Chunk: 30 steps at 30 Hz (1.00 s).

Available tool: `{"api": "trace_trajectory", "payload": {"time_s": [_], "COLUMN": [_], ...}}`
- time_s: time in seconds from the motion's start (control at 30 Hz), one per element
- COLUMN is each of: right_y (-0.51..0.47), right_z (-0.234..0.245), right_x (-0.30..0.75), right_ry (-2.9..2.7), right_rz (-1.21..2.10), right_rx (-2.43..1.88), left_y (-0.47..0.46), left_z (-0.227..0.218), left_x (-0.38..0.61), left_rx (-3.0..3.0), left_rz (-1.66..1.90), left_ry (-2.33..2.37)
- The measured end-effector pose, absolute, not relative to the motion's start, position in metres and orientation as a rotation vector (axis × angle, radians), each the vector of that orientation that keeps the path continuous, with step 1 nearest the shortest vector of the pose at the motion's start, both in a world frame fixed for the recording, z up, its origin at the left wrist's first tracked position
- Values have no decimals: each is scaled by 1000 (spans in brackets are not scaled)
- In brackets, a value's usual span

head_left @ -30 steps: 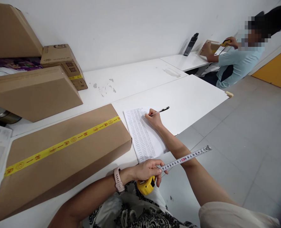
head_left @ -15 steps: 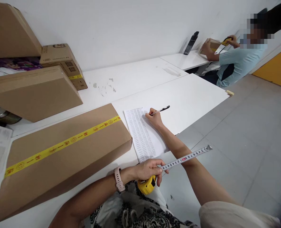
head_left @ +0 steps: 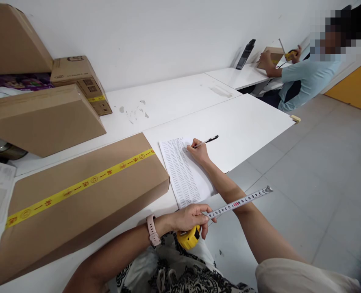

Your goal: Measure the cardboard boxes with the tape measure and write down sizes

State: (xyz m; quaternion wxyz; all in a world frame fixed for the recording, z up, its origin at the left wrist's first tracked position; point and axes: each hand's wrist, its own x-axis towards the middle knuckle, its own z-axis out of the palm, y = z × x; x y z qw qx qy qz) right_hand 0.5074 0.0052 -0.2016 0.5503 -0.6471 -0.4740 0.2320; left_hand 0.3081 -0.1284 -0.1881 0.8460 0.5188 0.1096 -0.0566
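The left hand [head_left: 188,217] has its grip curled around a yellow tape measure [head_left: 189,239], the blade [head_left: 238,203] drawn out in front of the right forearm [head_left: 227,188]. The right hand [head_left: 200,154] pinches a pen [head_left: 211,139] in a narrow grip over a printed sheet [head_left: 180,175], which lies on the white surface [head_left: 244,126] beside a taped cardboard box [head_left: 85,167]. Beyond, along the white wall [head_left: 156,40], a co-worker [head_left: 313,79] touches a smaller box [head_left: 275,52].
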Motion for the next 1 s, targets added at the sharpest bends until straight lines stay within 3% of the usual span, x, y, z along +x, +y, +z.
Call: {"api": "trace_trajectory", "payload": {"time_s": [1.0], "right_y": [5], "right_z": [-201], "right_x": [509], "right_ry": [-1121], "right_rz": [528], "right_rx": [-1581], "left_y": [-128], "left_z": [-192], "left_x": [307], "left_rx": [1081], "left_rz": [-121], "left_ry": [233]}}
